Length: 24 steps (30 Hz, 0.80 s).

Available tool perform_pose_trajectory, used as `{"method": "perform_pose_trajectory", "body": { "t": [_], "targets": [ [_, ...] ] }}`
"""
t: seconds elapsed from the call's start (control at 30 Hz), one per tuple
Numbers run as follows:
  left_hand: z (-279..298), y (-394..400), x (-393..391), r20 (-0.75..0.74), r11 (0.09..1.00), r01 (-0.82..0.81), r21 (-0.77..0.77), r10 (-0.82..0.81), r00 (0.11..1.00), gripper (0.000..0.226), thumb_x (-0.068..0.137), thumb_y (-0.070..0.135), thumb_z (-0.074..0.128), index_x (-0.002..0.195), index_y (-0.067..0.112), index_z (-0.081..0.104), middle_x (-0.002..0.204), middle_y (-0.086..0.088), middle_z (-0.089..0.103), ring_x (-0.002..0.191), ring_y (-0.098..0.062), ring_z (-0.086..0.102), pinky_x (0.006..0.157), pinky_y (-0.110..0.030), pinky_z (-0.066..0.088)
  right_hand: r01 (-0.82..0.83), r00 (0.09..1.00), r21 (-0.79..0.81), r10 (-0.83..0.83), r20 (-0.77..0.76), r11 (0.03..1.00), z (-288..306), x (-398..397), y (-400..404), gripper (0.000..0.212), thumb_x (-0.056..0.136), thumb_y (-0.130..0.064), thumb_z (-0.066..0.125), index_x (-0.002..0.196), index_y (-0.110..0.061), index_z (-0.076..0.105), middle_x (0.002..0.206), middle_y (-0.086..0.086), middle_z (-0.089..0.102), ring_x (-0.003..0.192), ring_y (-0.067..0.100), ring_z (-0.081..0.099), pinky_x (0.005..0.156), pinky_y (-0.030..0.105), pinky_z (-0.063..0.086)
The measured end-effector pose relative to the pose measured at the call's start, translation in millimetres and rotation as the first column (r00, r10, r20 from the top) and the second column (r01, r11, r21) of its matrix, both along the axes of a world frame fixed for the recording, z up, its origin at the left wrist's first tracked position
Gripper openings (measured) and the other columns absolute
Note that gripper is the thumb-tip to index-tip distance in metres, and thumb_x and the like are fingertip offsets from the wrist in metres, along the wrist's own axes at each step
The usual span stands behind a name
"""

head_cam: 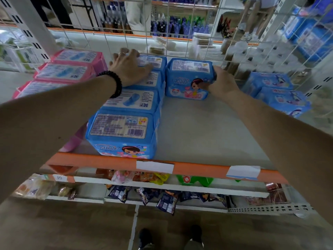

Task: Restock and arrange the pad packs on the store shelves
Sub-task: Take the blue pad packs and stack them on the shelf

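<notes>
Orange shelf edge (108, 160) nearest. Row of blue pad packs (124, 127) runs front to back on shelf. Left hand (128, 69) lies flat, fingers spread, on rear packs. Right hand (220, 83) grips single blue pack (189, 76) upright beside row's rear, near wire grid (180, 33).

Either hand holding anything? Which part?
Right hand grips the lone blue pack by its right side. Left hand rests flat atop the blue row, no grip.

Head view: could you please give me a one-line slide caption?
Left hand rests on a row of blue pad packs while right hand grips another blue pack at the shelf's back.
</notes>
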State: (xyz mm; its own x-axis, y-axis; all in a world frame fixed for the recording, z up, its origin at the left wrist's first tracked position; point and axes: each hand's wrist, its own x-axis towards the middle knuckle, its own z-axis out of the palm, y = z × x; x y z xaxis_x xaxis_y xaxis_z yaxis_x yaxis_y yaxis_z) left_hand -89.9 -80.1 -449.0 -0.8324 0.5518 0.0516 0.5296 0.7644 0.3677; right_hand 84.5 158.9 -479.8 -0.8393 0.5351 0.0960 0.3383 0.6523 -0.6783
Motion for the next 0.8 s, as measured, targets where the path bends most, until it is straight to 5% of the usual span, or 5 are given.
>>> {"method": "perform_pose_trajectory", "body": {
  "t": [0.17, 0.57, 0.67, 0.8],
  "targets": [
    [-2.1, -23.4, -0.5, 0.089, 0.997, -0.030, 0.067, 0.024, 0.996, 0.069, 0.094, 0.063, 0.051, 0.147, 0.022, 0.037, 0.155, -0.011, 0.031, 0.143, -0.036, 0.028, 0.113, -0.050, 0.028, 0.055, 0.998, -0.010, -0.055, 0.019, 0.998, 0.4, 8.5, -1.0, 0.066, 0.080, -0.028, 0.082, 0.134, -0.008, 0.050, 0.134, 0.008, 0.060, 0.120, 0.021, 0.058, 0.093, 0.032, 0.050],
    [-5.6, -16.1, 4.1, 0.129, 0.998, -0.027, 0.058, 0.020, 0.992, 0.061, 0.092, 0.064, 0.051, 0.140, 0.029, 0.040, 0.150, -0.008, 0.031, 0.127, -0.038, 0.047, 0.095, -0.042, 0.040, 0.108, 0.991, 0.038, -0.110, 0.077, 0.993, 1.1, 3.2, -12.7, 0.047, 0.093, -0.020, 0.069, 0.136, -0.006, 0.054, 0.127, 0.004, 0.061, 0.116, 0.018, 0.059, 0.079, 0.018, 0.044],
    [-7.2, -15.4, 9.0, 0.058, 0.999, -0.045, 0.004, 0.045, 0.997, 0.061, 0.090, 0.069, 0.046, 0.138, 0.032, 0.040, 0.149, -0.006, 0.035, 0.122, -0.038, 0.052, 0.090, -0.043, 0.042, 0.106, 0.990, 0.040, -0.109, 0.087, 0.994, 4.4, 8.5, -23.7, 0.055, 0.090, -0.025, 0.073, 0.137, -0.008, 0.050, 0.131, 0.008, 0.061, 0.120, 0.023, 0.059, 0.096, 0.038, 0.052],
    [-0.6, -20.2, 17.2, -0.024, 0.993, -0.107, 0.054, 0.109, 0.994, 0.063, 0.092, 0.061, 0.047, 0.142, 0.024, 0.036, 0.154, -0.007, 0.030, 0.128, -0.040, 0.047, 0.092, -0.049, 0.044, 0.107, 0.992, 0.126, -0.114, 0.049, 0.986, 14.2, 29.3, -46.6, 0.066, 0.085, -0.032, 0.073, 0.137, -0.006, 0.041, 0.132, 0.015, 0.054, 0.120, 0.030, 0.055, 0.099, 0.048, 0.048]
  ]
}}
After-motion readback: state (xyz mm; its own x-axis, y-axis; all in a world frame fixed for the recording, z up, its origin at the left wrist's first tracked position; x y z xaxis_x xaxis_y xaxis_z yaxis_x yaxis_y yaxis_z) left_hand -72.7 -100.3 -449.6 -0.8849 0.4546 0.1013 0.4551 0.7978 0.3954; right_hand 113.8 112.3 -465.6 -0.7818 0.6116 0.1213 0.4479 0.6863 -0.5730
